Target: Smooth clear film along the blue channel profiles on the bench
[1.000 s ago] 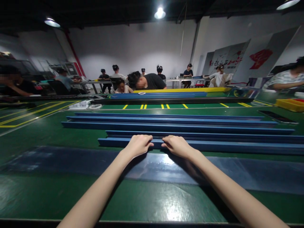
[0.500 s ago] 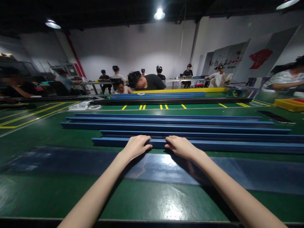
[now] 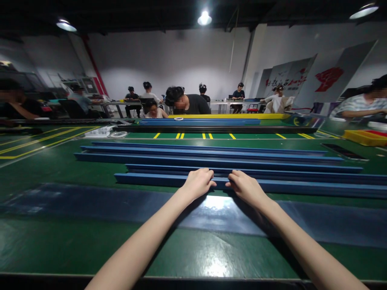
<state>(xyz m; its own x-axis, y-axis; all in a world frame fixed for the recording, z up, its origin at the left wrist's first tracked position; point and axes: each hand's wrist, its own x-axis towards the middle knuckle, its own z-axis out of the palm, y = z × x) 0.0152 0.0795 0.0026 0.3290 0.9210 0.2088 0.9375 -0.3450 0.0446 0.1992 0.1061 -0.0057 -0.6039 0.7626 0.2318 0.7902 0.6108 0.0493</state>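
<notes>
Several long blue rails lie side by side across a green table (image 3: 60,169). My left hand (image 3: 198,183) and my right hand (image 3: 246,187) rest close together on the nearest blue rail (image 3: 302,187), fingers curled over its top edge and gripping it. The second rail (image 3: 287,174) lies just behind the fingertips. A dark blue strip (image 3: 90,203) on the table runs under my forearms.
More blue rails (image 3: 199,121) and a yellow one (image 3: 229,116) lie on the far bench, where people sit working. A yellow tray (image 3: 365,137) and a dark flat object (image 3: 344,152) sit at the right. White tape rolls (image 3: 118,134) lie at the left.
Both hands have slid to the right along the nearest rail, still gripping it. The rail's left end has shifted slightly left in view.
</notes>
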